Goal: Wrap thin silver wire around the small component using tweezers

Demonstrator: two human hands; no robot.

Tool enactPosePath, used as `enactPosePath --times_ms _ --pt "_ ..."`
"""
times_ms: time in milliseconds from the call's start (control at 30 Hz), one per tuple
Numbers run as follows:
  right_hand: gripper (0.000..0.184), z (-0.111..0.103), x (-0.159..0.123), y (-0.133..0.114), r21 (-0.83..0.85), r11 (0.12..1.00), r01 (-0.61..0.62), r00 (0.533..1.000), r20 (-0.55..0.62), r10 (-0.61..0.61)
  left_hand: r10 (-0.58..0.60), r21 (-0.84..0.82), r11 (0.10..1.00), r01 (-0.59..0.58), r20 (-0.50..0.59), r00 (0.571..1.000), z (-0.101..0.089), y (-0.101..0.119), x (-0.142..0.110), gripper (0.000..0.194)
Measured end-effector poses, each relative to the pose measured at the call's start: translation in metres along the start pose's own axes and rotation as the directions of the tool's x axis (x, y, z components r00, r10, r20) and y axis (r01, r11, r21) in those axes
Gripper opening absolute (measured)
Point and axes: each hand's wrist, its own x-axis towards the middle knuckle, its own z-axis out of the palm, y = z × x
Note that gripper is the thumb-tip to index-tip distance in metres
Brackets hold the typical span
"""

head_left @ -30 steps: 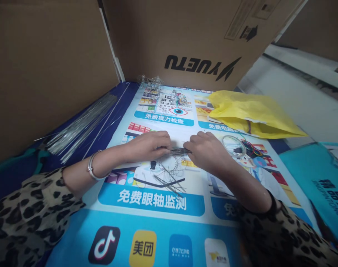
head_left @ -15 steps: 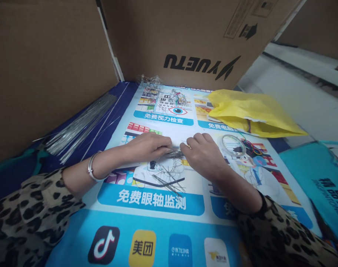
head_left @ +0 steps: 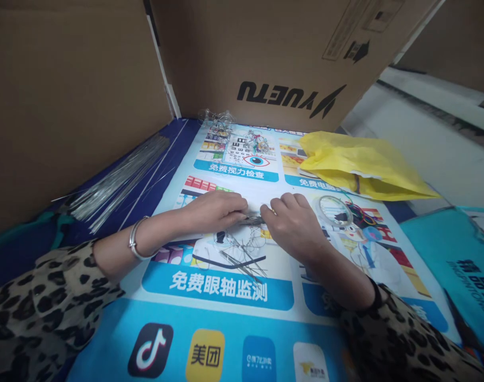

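My left hand [head_left: 218, 210] is closed in a pinch at the middle of the printed sheet; whatever thin piece it holds is mostly hidden, perhaps wire. Opposite it, my right hand [head_left: 293, 222] is wrapped round small pliers [head_left: 255, 219], whose metal jaws point left and reach the left fingertips. The handles are covered by my right palm. Just below both hands lies a loose scatter of short metal wires [head_left: 244, 259], with thin wire loops among them.
A bundle of straight silver wires [head_left: 117, 183] lies at left. Tangled wire shapes [head_left: 218, 119] sit at the back by the cardboard [head_left: 250, 48]. To the right are a clear tape roll [head_left: 320, 211], coloured wires [head_left: 365, 215], a yellow bag [head_left: 361, 164] and a teal bag [head_left: 437, 249].
My right hand has turned slightly and its fingers have shifted on the pliers, with the forearm lower. My left hand keeps its pinch in nearly the same place.
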Motion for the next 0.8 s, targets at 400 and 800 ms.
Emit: enactPosePath --times_ms 400,800 --pt "0.022 -0.003 0.000 -0.008 -0.059 0.998 -0.015 0.999 -0.035 0.013 0.011 -0.095 0.995 -0.018 -0.067 0.998 0.003 0.001 -0.002 0.014" --pt "0.024 -0.004 -0.002 -0.013 -0.057 0.995 -0.079 0.993 -0.091 0.074 -0.036 -0.152 0.988 0.007 -0.188 0.981 0.012 -0.006 -0.001 0.010"
